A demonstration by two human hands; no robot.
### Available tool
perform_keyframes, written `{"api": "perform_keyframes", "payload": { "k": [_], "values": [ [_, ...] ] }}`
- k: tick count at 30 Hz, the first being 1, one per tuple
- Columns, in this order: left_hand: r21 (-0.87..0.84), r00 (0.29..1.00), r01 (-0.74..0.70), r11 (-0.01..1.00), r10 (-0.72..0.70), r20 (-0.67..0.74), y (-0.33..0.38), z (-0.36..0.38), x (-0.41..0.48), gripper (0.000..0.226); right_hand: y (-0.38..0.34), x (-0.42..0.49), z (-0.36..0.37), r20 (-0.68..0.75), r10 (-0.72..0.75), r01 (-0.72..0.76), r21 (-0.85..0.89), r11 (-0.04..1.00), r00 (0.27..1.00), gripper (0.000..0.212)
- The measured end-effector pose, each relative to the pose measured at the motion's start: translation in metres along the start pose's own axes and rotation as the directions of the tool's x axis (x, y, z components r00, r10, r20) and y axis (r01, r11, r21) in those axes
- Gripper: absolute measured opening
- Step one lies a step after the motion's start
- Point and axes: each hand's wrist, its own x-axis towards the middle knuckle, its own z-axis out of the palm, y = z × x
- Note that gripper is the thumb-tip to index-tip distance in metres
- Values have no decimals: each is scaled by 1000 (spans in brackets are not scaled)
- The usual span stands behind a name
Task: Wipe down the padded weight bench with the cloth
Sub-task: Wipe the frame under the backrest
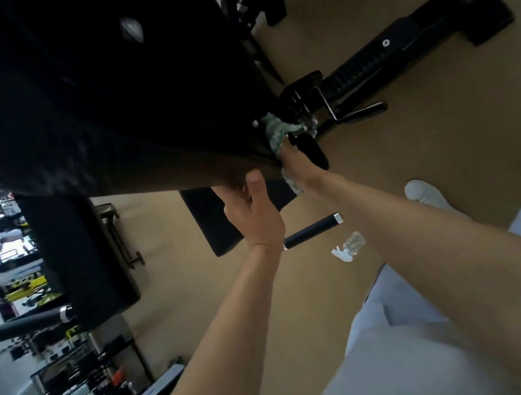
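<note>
Black padded bench (pixel 88 97) edge gripped by left hand (pixel 255 215), thumb on top. Greenish cloth (pixel 275 135) bunched in right hand (pixel 297 162), fingers closed round it, pressed against bench corner beside frame (pixel 367 65).

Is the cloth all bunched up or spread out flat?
Bunched up. The cloth is crumpled in the right hand, pressed against the black bench pad's edge.

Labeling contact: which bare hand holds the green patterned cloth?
The right hand, pressing the green patterned cloth against the black padded bench's edge; the left hand grips bare padding.
</note>
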Motion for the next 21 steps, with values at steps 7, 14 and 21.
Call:
{"api": "perform_keyframes", "payload": {
  "k": [7,14,21],
  "values": [
    [5,993,-114,994,114,-28,-6,7,-3,76,12,20,0,33,-25,26,-26,999,999,51],
    [-6,977,-184,983,182,-112,-9,18,-4,46,19,-4,15,-20,-181,182,165,970,983,59],
    [-21,973,-184,983,179,-144,-29,25,0,47,54,34,-7,98,-71,84,-139,987,993,45]
  ]
}}
